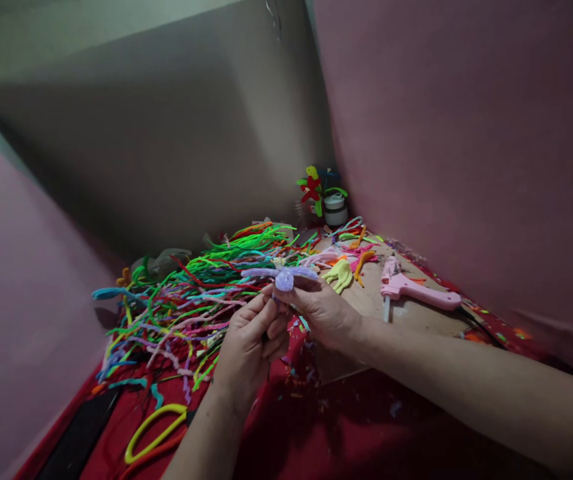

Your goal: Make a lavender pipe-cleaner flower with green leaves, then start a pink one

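Both my hands meet over the middle of a red-covered surface. A lavender pipe-cleaner figure (pixel 281 275), with a fuzzy round centre and two outstretched arms, is pinched in the fingers of my right hand (pixel 322 310). My left hand (pixel 251 340) is closed just below it, fingertips pinching the figure's lower stem. Behind the hands lies a big heap of loose pipe cleaners (pixel 186 300) in green, pink, blue and red.
A pink glue gun (pixel 416 290) lies on a brown board (pixel 366 300) at right. Yellow and orange pipe-cleaner shapes (pixel 339 273) sit near it. A small pot with a red-and-green pipe-cleaner flower (pixel 324 197) stands in the corner. Pink walls close both sides; a yellow loop (pixel 154 430) lies front left.
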Motion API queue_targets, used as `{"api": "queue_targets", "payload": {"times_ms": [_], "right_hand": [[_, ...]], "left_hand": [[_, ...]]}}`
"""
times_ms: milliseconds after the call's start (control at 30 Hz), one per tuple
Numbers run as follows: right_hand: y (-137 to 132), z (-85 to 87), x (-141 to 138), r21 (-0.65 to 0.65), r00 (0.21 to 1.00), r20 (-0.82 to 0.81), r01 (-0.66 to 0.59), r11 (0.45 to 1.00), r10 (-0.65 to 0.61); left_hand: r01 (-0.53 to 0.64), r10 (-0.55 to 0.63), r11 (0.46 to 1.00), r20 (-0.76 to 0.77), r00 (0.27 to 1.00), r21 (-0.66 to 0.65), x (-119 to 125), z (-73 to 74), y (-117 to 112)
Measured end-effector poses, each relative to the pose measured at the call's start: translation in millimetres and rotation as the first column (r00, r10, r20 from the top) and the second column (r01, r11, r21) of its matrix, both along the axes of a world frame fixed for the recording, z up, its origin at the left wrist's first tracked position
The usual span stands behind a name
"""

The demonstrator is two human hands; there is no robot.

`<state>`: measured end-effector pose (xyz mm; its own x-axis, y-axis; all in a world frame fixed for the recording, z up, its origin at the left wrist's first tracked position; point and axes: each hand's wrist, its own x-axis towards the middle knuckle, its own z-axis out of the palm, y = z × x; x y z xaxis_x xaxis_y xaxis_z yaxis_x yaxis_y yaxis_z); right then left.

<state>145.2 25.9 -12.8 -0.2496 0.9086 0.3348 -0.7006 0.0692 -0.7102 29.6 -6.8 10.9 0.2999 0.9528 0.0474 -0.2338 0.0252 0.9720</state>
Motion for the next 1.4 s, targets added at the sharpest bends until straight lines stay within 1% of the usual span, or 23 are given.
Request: {"api": "queue_targets", "payload": {"times_ms": [67,100,167,200,233,267,300,367,400,433,467,500,533,567,633,700,800,967,1033,1133,1233,1333,1400], "right_hand": [[-1,-0.1,0,-0.013,0.999,0.004,0.034,0.999,-0.034],[-1,0.0,0,-0.021,0.998,0.01,0.058,0.998,-0.058],[-1,0.9,0,-0.029,0.994,0.02,0.105,0.994,-0.104],[-2,1.7,0,-0.018,0.992,0.018,0.122,0.992,-0.122],[-2,2.7,0,0.005,0.99,0.014,0.139,0.99,-0.14],[-2,3.9,0,0.039,0.987,0.012,0.162,0.986,-0.162],[-2,5.1,1,0.077,0.982,0.015,0.185,0.98,-0.187],[-2,7.1,2,0.15,0.973,0.039,0.221,0.964,-0.229],[-2,7.7,2,0.175,0.969,0.055,0.227,0.958,-0.24],[-3,7.7,2,0.192,0.968,0.068,0.227,0.955,-0.244],[-4,7.3,2,0.208,0.967,0.073,0.225,0.952,-0.245],[-5,6.4,2,0.224,0.966,0.073,0.227,0.948,-0.249],[-6,5.1,2,0.241,0.965,0.075,0.229,0.943,-0.253],[-8,3.6,2,0.259,0.964,0.083,0.225,0.939,-0.254],[-11,0.7,2,0.297,0.965,0.111,0.197,0.934,-0.239],[-13,-1.1,2,0.319,0.968,0.135,0.161,0.934,-0.213],[-15,-1.3,1,0.339,0.968,0.139,0.151,0.929,-0.207],[-15,-1.2,-1,0.322,0.971,0.145,0.134,0.937,-0.189],[-16,-1.7,0,0.315,0.968,0.154,0.141,0.938,-0.197],[-16,-1.0,1,0.307,0.962,0.168,0.156,0.939,-0.215],[-17,1.4,4,0.3,0.957,0.177,0.168,0.939,-0.228],[-17,3.3,6,0.351,0.927,0.199,0.236,0.906,-0.318],[-17,3.2,7,0.403,0.888,0.232,0.284,0.87,-0.397]], "left_hand": [[-0.087,0.098,0.991,-0.109,0.989,0.105,3,-2.5,-1],[-0.145,0.181,0.97,-0.182,0.967,0.194,4,-3.9,-2],[-0.235,0.37,0.887,-0.308,0.876,0.398,8,-5.2,-4],[-0.258,0.448,0.841,-0.343,0.825,0.476,8,-4.5,-5],[-0.275,0.504,0.804,-0.358,0.786,0.527,8,-2.8,-5],[-0.302,0.545,0.777,-0.351,0.761,0.551,7,-0.1,-6],[-0.342,0.574,0.759,-0.323,0.752,0.553,6,3.6,-7],[-0.444,0.592,0.747,-0.193,0.782,0.495,-1,12.5,-8],[-0.466,0.559,0.772,-0.112,0.822,0.432,-5,17.0,-9],[-0.449,0.49,0.822,-0.032,0.871,0.35,-9,21.0,-10],[-0.396,0.404,0.881,0.023,0.914,0.259,-12,24.4,-11],[-0.324,0.32,0.928,0.05,0.946,0.184,-15,27.0,-12],[-0.25,0.246,0.96,0.052,0.968,0.128,-18,28.8,-13],[-0.18,0.177,0.978,0.037,0.983,0.101,-19,29.8,-15],[-0.07,0.071,0.995,-0.007,0.997,0.073,-20,30.2,-18],[-0.009,0.01,0.999,-0.033,0.999,0.035,-21,29.8,-20],[-0.001,0.0,1.0,-0.041,0.999,-0.013,-22,29.6,-19],[0.014,-0.013,0.999,-0.034,0.999,0.05,-26,28.6,-14],[0.021,-0.019,0.998,-0.034,0.999,0.054,-27,27.8,-12],[-0.017,0.018,0.999,-0.034,0.999,0.04,-26,27.6,-11],[-0.085,0.085,0.996,0.023,0.996,0.027,-23,28.5,-9],[-0.104,0.103,0.994,0.075,0.992,0.012,-21,28.7,-7],[-0.075,0.073,0.997,0.074,0.995,0.016,-21,27.3,-7]]}}
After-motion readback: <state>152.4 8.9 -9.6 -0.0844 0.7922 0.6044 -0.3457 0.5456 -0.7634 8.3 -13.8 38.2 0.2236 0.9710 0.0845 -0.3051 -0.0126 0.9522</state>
